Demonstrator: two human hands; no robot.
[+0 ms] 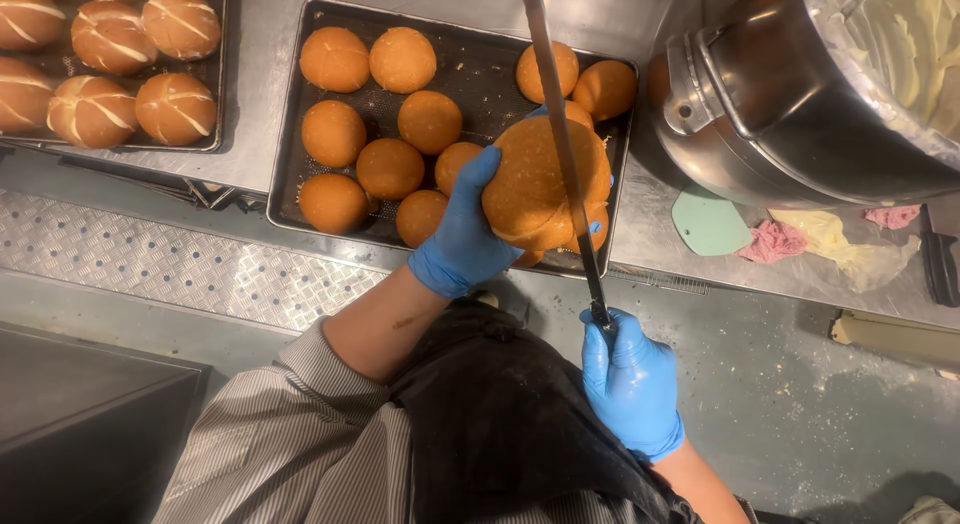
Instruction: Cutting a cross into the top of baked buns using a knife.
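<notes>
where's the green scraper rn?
Head view, right side: the green scraper lies flat on the steel counter, just below the mixing bowl and left of the pink cloth.

Left hand [463,234] gloved in blue, raised, fingers curled in a grasp; right hand [632,382] gloved, lower, fist closed tight.

I see my left hand [462,239] holding a bun [545,184] above the near right corner of the middle tray [300,199]. My right hand [630,384] sits nearer me, its knife [560,144] crossing the bun. A 2nd tray [215,94] lies left, a mixing bowl [800,94] right, a scraper [708,224] in front of the bowl.
</notes>
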